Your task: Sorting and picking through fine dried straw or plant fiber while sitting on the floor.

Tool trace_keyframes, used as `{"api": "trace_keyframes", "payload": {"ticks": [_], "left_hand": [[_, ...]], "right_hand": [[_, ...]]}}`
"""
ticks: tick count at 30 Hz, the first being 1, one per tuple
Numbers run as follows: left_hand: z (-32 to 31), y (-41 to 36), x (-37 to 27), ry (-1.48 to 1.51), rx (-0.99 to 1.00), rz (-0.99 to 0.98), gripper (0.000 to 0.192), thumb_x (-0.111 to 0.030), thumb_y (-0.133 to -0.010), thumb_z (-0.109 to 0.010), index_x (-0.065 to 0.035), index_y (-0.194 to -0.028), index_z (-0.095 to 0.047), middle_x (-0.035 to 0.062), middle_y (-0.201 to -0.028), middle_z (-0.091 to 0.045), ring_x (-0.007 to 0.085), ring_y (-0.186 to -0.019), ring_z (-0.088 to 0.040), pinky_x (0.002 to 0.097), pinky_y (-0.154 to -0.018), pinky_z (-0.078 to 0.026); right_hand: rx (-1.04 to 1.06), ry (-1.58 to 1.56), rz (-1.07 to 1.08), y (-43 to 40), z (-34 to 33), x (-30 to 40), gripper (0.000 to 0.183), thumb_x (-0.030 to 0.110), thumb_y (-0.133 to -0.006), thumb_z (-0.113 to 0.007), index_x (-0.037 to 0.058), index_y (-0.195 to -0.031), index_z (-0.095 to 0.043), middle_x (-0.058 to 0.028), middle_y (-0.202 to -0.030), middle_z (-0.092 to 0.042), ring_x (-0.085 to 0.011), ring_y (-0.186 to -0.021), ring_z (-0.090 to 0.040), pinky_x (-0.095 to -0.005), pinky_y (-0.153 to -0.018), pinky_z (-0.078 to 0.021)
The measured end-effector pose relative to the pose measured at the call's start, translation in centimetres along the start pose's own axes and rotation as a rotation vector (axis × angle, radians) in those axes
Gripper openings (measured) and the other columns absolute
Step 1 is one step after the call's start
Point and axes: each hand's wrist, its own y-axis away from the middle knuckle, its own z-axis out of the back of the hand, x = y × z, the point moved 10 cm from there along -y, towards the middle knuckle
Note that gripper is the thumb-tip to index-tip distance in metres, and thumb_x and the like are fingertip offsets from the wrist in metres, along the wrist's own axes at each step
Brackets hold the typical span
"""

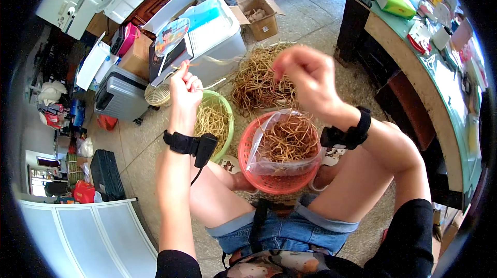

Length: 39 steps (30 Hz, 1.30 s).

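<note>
My left hand is raised over the green basket, fingers pinching a thin root-like strand. A pale strand stretches from near it towards my right hand, which is blurred and raised above the far pile; its fingers are curled, and whether they hold the strand is unclear. Pale stringy roots lie in the green basket. Between my feet stands a red perforated plastic basket, lined with a clear plastic bag holding brown roots. Beyond it, a large heap of brown roots rests on the floor.
A glass-topped desk curves along the right. Ahead are a lidded plastic storage bin and an open cardboard box. A silver suitcase, a round woven-looking lid and a black case stand at the left.
</note>
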Motion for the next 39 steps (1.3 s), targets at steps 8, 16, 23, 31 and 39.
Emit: {"api": "trace_keyframes", "payload": {"ticks": [8, 16, 23, 31, 39], "left_hand": [[-0.7, 2.2, -4.7, -0.210, 0.345, -0.324, 0.019, -0.016, -0.088, -0.052, -0.0005, -0.099, -0.054, -0.0069, -0.054, -0.032, 0.0032, -0.041, -0.024, 0.0176, -0.038, -0.019], [-3.6, 7.0, -3.7, -0.610, 0.472, -0.471, 0.014, -0.015, -0.085, -0.058, -0.0028, -0.086, -0.064, -0.0078, -0.055, -0.044, 0.0004, -0.045, -0.029, 0.0164, -0.041, -0.020], [-4.2, 9.2, -2.0, -0.865, 0.523, -0.523, 0.011, -0.012, -0.082, -0.061, -0.0018, -0.081, -0.066, 0.0003, -0.076, -0.063, 0.0014, -0.059, -0.044, 0.0158, -0.054, -0.033], [-3.8, 10.0, 3.0, -1.106, 0.666, -0.551, 0.008, -0.003, -0.078, -0.061, 0.0025, -0.082, -0.066, 0.0043, -0.071, -0.063, 0.0057, -0.059, -0.051, 0.0191, -0.053, -0.038], [-3.4, 10.4, 6.0, -1.309, 0.715, -0.523, 0.011, -0.008, -0.074, -0.065, 0.0014, -0.079, -0.065, 0.0096, -0.070, -0.063, 0.0137, -0.060, -0.059, 0.0247, -0.054, -0.045]], "right_hand": [[0.054, 0.365, -0.182, -4.8, 7.1, -6.0, 0.014, 0.014, -0.080, -0.058, 0.0020, -0.078, -0.066, -0.0019, -0.068, -0.062, -0.0075, -0.059, -0.053, -0.0219, -0.054, -0.0417], [1.105, 0.551, -0.118, 9.2, -7.9, -10.6, 0.013, 0.011, -0.067, -0.066, 0.0043, -0.079, -0.067, -0.0083, -0.069, -0.065, -0.0181, -0.059, -0.062, -0.0274, -0.058, -0.0494], [0.726, 0.553, -0.236, 2.8, -5.3, -10.4, 0.011, 0.003, -0.077, -0.054, -0.0007, -0.080, -0.064, -0.0094, -0.064, -0.063, -0.0158, -0.055, -0.059, -0.0279, -0.054, -0.0479], [0.359, 0.420, -0.146, -2.8, -2.9, -5.9, 0.024, 0.006, -0.072, -0.064, 0.0024, -0.095, -0.062, -0.0082, -0.085, -0.062, -0.0149, -0.070, -0.059, -0.0261, -0.059, -0.0483], [0.496, 0.524, 0.145, -2.3, -4.9, -5.0, 0.012, 0.007, -0.069, -0.067, 0.0019, -0.079, -0.063, -0.0093, -0.077, -0.059, -0.0228, -0.072, -0.056, -0.0312, -0.064, -0.0474]]}}
